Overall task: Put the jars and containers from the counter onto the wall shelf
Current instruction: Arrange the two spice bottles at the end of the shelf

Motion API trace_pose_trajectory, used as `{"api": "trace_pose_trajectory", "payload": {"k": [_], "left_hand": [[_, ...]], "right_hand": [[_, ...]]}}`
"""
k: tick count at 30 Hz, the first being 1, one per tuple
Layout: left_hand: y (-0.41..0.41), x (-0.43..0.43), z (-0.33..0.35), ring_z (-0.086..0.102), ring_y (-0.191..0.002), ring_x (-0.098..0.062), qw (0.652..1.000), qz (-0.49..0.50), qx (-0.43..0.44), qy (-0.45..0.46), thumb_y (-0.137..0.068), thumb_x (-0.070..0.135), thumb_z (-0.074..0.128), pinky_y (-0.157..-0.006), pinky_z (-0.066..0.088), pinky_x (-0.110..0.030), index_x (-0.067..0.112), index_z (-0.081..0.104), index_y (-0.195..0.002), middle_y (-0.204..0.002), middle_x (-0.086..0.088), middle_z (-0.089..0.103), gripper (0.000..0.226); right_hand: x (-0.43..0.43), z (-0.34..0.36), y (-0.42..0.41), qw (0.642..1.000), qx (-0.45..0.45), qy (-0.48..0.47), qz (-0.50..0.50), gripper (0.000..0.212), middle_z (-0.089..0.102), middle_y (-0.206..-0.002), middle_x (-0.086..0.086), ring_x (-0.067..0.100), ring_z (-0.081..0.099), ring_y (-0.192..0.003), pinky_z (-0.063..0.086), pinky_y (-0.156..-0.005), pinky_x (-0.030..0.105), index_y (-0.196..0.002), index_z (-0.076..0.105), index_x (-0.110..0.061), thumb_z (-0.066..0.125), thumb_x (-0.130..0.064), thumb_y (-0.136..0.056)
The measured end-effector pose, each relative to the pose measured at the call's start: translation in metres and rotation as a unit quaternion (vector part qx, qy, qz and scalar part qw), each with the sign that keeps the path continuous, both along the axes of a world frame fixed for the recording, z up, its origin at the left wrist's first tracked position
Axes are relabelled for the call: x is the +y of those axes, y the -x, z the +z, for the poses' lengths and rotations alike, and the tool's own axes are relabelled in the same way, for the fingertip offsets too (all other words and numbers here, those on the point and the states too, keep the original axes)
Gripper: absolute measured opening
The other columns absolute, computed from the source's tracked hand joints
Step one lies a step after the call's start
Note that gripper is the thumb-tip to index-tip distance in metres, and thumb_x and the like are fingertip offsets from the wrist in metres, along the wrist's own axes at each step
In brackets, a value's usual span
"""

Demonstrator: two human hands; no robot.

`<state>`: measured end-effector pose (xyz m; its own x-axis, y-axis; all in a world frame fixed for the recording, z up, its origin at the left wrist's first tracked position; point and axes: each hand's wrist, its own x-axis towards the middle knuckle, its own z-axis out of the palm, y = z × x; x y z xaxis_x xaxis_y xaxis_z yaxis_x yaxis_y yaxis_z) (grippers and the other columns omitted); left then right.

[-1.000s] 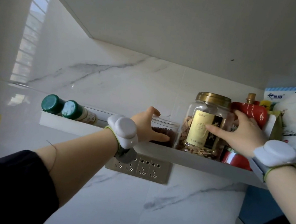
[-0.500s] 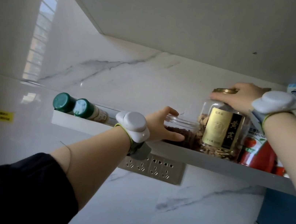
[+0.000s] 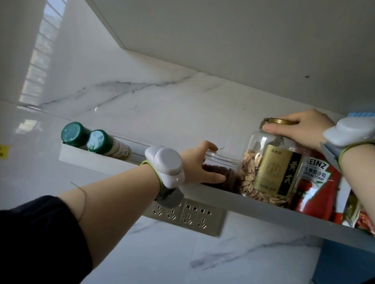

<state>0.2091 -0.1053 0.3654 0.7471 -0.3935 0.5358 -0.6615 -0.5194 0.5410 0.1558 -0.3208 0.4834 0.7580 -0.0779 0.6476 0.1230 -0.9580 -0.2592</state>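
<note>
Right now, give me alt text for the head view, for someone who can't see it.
Both hands are on jars on the wall shelf: the left hand grips a low clear jar of dark contents, the right hand clasps the gold lid of a tall jar. A ketchup pouch stands beside it.

This is a home kitchen. The walls are covered with glossy marble-look tiles (image 3: 163, 104), and a narrow wall shelf (image 3: 269, 208) carries food: a Heinz ketchup pouch (image 3: 316, 187), a big glass jar (image 3: 272, 169) of dried slices, and two green-capped seasoning bottles (image 3: 94, 140). A row of power sockets (image 3: 192, 216) sits just under the shelf.
</note>
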Motion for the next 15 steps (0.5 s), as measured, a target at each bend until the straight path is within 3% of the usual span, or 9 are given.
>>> {"api": "trace_pose_trajectory", "payload": {"k": [2, 4, 5, 7, 8, 10, 13, 15], "left_hand": [[0.002, -0.001, 0.002, 0.052, -0.117, -0.028, 0.999, 0.021, -0.006, -0.024, -0.078, 0.042, 0.065, -0.098, 0.041, -0.037, 0.025, 0.015, -0.142, -0.126, -0.015, 0.054, 0.083], [0.005, -0.003, 0.003, 0.053, -0.116, -0.031, 0.997, 0.037, 0.003, -0.063, -0.079, 0.048, 0.061, -0.098, 0.041, -0.039, 0.025, -0.009, -0.144, -0.13, -0.018, 0.052, 0.098], [0.01, -0.005, 0.002, 0.052, -0.118, -0.034, 0.995, 0.047, 0.006, -0.086, -0.078, 0.052, 0.059, -0.099, 0.04, -0.041, 0.024, -0.018, -0.142, -0.136, -0.021, 0.047, 0.104], [0.021, -0.002, -0.002, 0.037, -0.131, -0.039, 0.991, 0.078, -0.016, -0.108, -0.077, 0.056, 0.058, -0.107, 0.031, -0.044, 0.022, -0.025, -0.14, -0.152, -0.024, 0.016, 0.109], [0.026, -0.004, -0.003, 0.028, -0.136, -0.04, 0.99, 0.081, -0.04, -0.105, -0.078, 0.055, 0.058, -0.11, 0.025, -0.044, 0.022, -0.022, -0.141, -0.155, -0.023, 0.003, 0.107], [0.038, 0.013, -0.002, 0.024, -0.139, -0.038, 0.99, 0.071, -0.091, -0.078, -0.081, 0.049, 0.058, -0.111, 0.024, -0.042, 0.022, -0.007, -0.145, -0.156, -0.019, -0.001, 0.095], [0.052, 0.065, 0.011, 0.041, -0.13, -0.028, 0.975, 0.083, -0.192, -0.07, -0.085, 0.037, 0.058, -0.102, 0.034, -0.033, 0.018, 0.03, -0.138, -0.152, -0.01, 0.026, 0.064], [0.055, 0.11, 0.021, 0.045, -0.124, -0.025, 0.961, 0.146, -0.221, -0.082, -0.08, 0.04, 0.062, -0.098, 0.036, -0.032, 0.019, 0.039, -0.131, -0.144, -0.006, 0.038, 0.06]], "right_hand": [[0.002, -0.002, 0.0, 0.999, 0.018, 0.029, -0.025, 0.061, 0.063, -0.092, -0.001, 0.017, 0.055, -0.075, 0.037, -0.062, 0.027, -0.109, 0.064, -0.033, 0.055, -0.073, -0.064], [0.006, -0.007, 0.0, 0.995, -0.011, 0.08, -0.061, 0.066, 0.065, -0.109, 0.009, 0.029, 0.057, -0.092, 0.042, -0.076, 0.032, -0.116, 0.06, -0.021, 0.051, -0.07, -0.072], [0.01, -0.01, 0.002, 0.99, -0.049, 0.109, -0.077, 0.07, 0.061, -0.122, 0.014, 0.033, 0.055, -0.106, 0.041, -0.086, 0.037, -0.121, 0.056, -0.015, 0.049, -0.068, -0.075], [0.029, -0.018, 0.009, 0.979, -0.116, 0.15, -0.068, 0.075, 0.047, -0.14, 0.015, 0.033, 0.04, -0.129, 0.03, -0.105, 0.041, -0.129, 0.049, -0.01, 0.047, -0.065, -0.079], [0.036, -0.023, 0.013, 0.976, -0.14, 0.159, -0.043, 0.073, 0.044, -0.143, 0.014, 0.032, 0.035, -0.133, 0.025, -0.109, 0.04, -0.13, 0.048, -0.009, 0.047, -0.062, -0.08], [0.062, -0.031, 0.015, 0.971, -0.161, 0.175, 0.031, 0.06, 0.046, -0.142, 0.013, 0.029, 0.033, -0.134, 0.02, -0.111, 0.038, -0.126, 0.053, -0.01, 0.055, -0.051, -0.082], [0.108, -0.043, 0.013, 0.965, -0.132, 0.191, 0.126, 0.043, 0.053, -0.135, 0.013, 0.028, 0.043, -0.127, 0.023, -0.104, 0.027, -0.121, 0.058, -0.011, 0.061, -0.033, -0.084], [0.143, -0.05, 0.009, 0.96, -0.085, 0.193, 0.186, 0.039, 0.058, -0.127, 0.014, 0.028, 0.051, -0.116, 0.027, -0.092, 0.022, -0.121, 0.058, -0.012, 0.062, -0.024, -0.085]]}}
